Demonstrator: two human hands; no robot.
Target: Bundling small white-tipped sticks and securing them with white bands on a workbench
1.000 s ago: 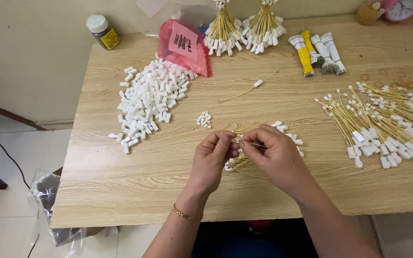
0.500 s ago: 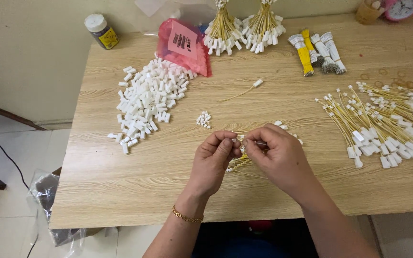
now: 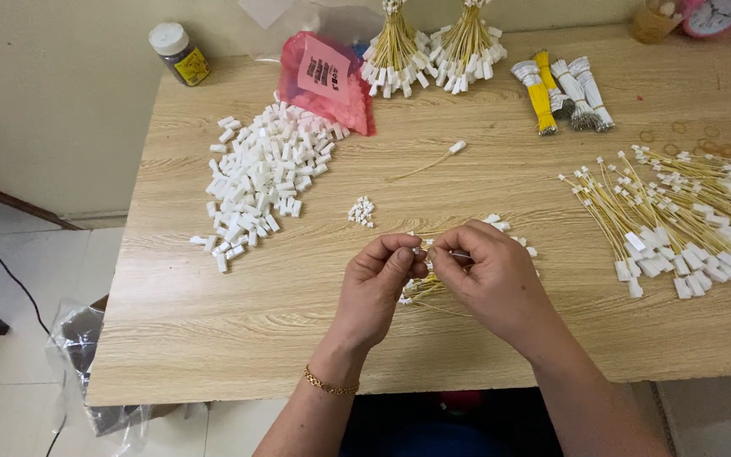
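Near the table's (image 3: 213, 355) front edge, left hand (image 3: 376, 288) and right hand (image 3: 491, 279) meet fingertip to fingertip, both pinched narrow on a small white connector (image 3: 422, 250) (barely visible); its yellow wires (image 3: 426, 289) trail nearward beneath the palms; both hands equally close.

A home piecework spot: a wood-grain desk (image 3: 213, 338) against a plain wall, tiled floor (image 3: 10, 279), heaped white connectors (image 3: 260, 182) and bundled yellow wires (image 3: 687, 216).

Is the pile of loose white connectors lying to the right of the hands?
No, the white connector pile lies left of both hands, toward the table's left edge.
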